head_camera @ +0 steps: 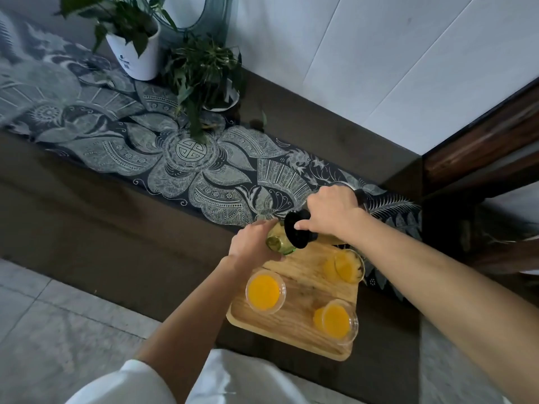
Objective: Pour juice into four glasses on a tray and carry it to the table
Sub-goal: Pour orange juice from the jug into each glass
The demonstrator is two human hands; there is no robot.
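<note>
Fourth glass going in now. Wooden tray (pixel 294 325) is the landmark: it sits on the dark surface (pixel 116 205), near edge toward the person. Three glasses on it already hold orange juice: near-left (pixel 265 290), near-right (pixel 335 320), far-right (pixel 345 265). At the tray's far-left corner, left hand (pixel 250 246) is wrapped round a greenish glass (pixel 278 243), tilted toward the pourer. Right hand (pixel 332 214) is clenched on the jug w/ black lid (pixel 297 230), mouth right at that glass; can't see the stream itself. Tip: keep spout close, pour slow, ease the glass upright as level rises, match the other three. Don't overfill, since the tray has to be carried after. Jug goes down off the tray, away from the plants (pixel 201 80) beyond it.
</note>
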